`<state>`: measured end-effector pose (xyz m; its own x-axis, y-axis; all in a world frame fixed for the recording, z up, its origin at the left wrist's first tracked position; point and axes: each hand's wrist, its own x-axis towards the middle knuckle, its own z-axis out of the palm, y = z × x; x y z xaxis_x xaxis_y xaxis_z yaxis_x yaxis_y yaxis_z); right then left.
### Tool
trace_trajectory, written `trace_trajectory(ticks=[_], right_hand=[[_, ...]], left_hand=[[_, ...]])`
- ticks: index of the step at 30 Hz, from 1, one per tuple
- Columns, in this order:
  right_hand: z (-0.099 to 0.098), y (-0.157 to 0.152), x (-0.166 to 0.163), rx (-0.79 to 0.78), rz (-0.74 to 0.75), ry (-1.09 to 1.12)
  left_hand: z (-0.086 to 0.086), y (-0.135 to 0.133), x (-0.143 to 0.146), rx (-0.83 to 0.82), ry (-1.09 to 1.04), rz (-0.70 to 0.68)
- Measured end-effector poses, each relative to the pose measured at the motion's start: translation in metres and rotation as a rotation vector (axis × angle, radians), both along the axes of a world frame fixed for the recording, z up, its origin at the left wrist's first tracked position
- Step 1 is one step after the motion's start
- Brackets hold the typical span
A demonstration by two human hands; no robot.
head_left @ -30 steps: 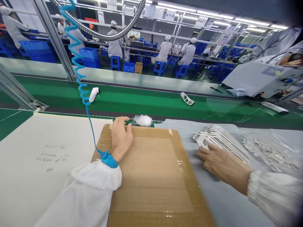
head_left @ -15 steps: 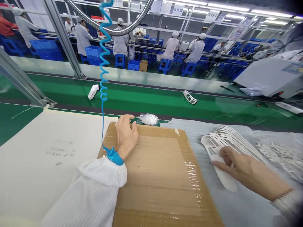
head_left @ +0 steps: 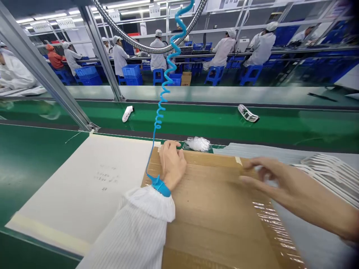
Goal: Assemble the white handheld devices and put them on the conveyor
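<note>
A flat, taped cardboard sheet (head_left: 213,209) lies before me. My left hand (head_left: 172,164) rests on its far left corner, fingers loosely bent near the edge and thumb apart, holding nothing. A blue wrist strap (head_left: 160,185) with a coiled cord circles that wrist. My right hand (head_left: 269,179), slightly blurred, hovers over the cardboard's right side. Its thumb and fingers are apart, with nothing visible between them. Behind that hand, a row of white plastic frame-like parts (head_left: 331,175) lies on pale foam sheeting, partly hidden by the forearm.
Beyond the cardboard runs a green conveyor belt (head_left: 190,121) carrying two white device shells, one at left (head_left: 128,114) and one at right (head_left: 248,113). A crumpled clear plastic bag (head_left: 198,144) sits at the far edge. White paper (head_left: 73,186) is taped at left. A metal post (head_left: 56,74) rises there.
My right hand has left the white plastic parts and moved left over the cardboard, its fingers now apart. The view has swung right-to-left, showing more at left; my left hand stays on the cardboard.
</note>
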<state>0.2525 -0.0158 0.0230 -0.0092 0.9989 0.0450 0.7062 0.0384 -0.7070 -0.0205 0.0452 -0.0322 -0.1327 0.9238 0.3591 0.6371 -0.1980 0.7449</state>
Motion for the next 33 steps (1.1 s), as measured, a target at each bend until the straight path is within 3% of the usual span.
trace_trajectory(ticks=[3,6,9,16,33], right_hand=[[0.002,0.023,-0.059,-0.267,0.195,0.467],[-0.017,0.040,-0.083,-0.377,0.131,0.940],[-0.038,0.047,-0.081,-0.372,0.021,1.159],[-0.048,0.047,-0.066,-0.380,-0.110,1.275],[-0.050,0.047,-0.066,-0.391,-0.074,1.348]], left_hand=[[0.001,0.000,0.000,-0.003,-0.008,-0.001],[0.001,0.000,0.001,-0.007,-0.014,0.008],[0.001,-0.001,0.002,-0.015,-0.013,0.017],[0.002,-0.002,0.003,-0.035,0.010,0.011],[-0.001,0.000,0.001,0.028,0.027,0.022]])
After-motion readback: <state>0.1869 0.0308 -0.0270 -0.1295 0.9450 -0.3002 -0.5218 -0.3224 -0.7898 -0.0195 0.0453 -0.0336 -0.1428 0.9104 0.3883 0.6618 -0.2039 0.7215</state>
